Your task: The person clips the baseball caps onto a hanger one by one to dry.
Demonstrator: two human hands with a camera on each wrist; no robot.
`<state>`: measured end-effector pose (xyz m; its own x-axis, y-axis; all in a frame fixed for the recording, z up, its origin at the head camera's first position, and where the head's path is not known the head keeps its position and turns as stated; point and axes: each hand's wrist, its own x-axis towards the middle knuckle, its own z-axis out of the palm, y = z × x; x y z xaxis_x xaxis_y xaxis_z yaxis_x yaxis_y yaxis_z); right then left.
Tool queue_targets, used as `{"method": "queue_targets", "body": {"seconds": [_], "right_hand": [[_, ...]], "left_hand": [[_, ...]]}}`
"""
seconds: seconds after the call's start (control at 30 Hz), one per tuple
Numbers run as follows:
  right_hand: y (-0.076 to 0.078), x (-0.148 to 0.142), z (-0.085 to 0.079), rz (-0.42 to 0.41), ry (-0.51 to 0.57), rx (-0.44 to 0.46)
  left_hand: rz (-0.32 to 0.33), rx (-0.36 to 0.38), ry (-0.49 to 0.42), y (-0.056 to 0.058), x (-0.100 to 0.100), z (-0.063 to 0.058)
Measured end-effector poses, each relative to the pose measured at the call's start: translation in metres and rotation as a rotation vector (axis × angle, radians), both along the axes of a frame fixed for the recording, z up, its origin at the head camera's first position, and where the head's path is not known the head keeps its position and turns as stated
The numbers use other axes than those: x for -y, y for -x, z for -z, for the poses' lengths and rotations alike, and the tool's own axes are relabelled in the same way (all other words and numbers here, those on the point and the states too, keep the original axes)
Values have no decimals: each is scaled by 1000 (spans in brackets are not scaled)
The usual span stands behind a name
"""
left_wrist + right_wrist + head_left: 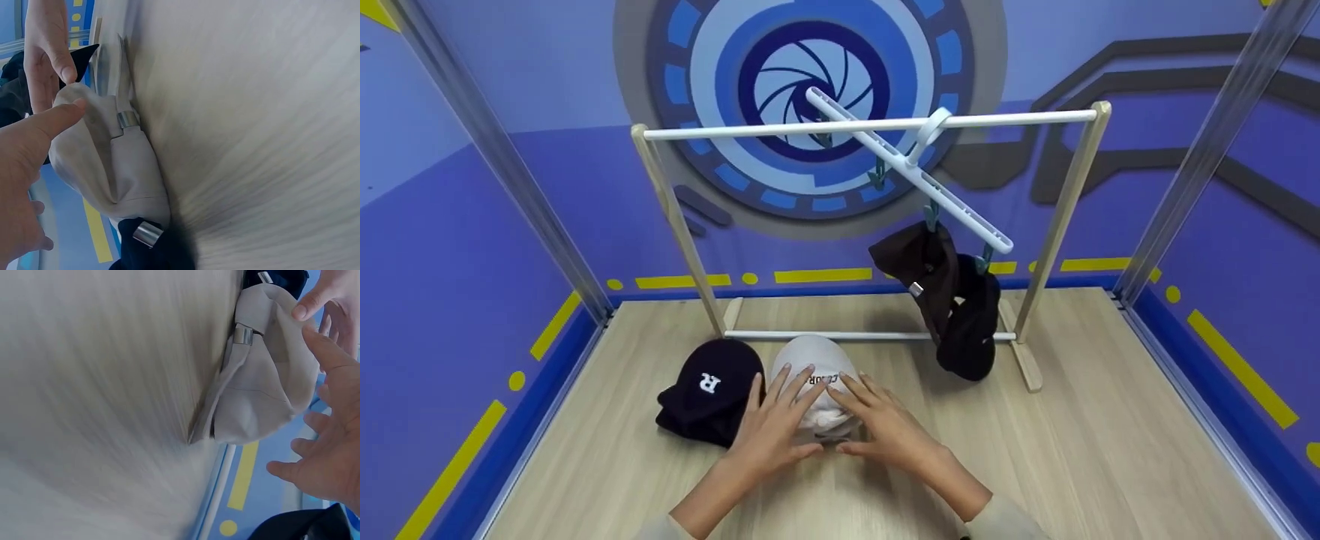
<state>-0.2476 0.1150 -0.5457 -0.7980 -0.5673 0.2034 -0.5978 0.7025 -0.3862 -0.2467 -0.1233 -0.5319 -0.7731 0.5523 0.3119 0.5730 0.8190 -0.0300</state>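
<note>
A light beige cap (808, 352) with dark lettering lies on the table between both hands, its back strap and metal buckle (243, 335) facing the person. My left hand (774, 421) spreads its fingers over the cap's left side. From the right, my right hand (891, 426) reaches over the other side with its fingers spread. In the left wrist view, the left thumb lies against or just beside the beige fabric (138, 169); contact is hard to tell. Close to the left hand sits a dark cap (735, 367) with a white letter R.
Behind stands a rack (780, 130) with a white bar and wooden legs. A white hanger (952, 202) hooks over the bar at a slant. Its green clips (931, 216) hold a dark brown cap (919, 259) and a black cap (969, 345) at the right. Patterned walls enclose the table.
</note>
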Motion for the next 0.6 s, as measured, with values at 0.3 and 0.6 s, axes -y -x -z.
{"method": "queue_targets", "body": {"seconds": [0.3, 0.6], "right_hand": [[2, 6, 7, -25, 33, -27], [6, 12, 12, -37, 62, -147]], "left_hand": [[-25, -3, -17, -3, 5, 9], [62, -85, -192, -4, 11, 18]]}}
